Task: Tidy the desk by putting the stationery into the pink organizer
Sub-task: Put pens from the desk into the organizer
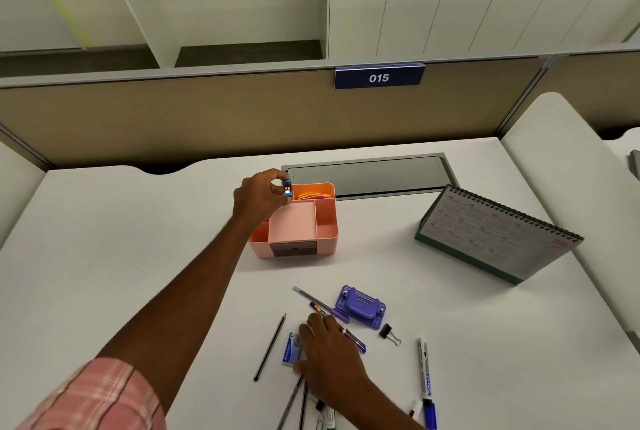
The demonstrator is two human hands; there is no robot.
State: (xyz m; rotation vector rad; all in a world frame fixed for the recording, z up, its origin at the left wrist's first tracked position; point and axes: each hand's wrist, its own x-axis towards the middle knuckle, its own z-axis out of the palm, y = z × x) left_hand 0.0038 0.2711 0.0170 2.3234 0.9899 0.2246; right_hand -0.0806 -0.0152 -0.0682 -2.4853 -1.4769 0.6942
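While my left hand [259,197] pinches the little blue block [286,187] at its fingertips, the pink organizer [327,244] sits just under them. I think the block is light, hard and slippery, so its flat sides are best to hold. My right hand [329,350] lies flat on the pens [358,344].

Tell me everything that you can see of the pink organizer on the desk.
The pink organizer is a box of plastic-looking material, upright on the desk. Its open top has compartments: a wide shallow middle tray, narrow ones at left and right, and a back one holding coloured curved strips. A dark panel, perhaps a drawer front, sits in its near wall. The left hand, pinching a small blue item, is over its back left corner; contact cannot be told.
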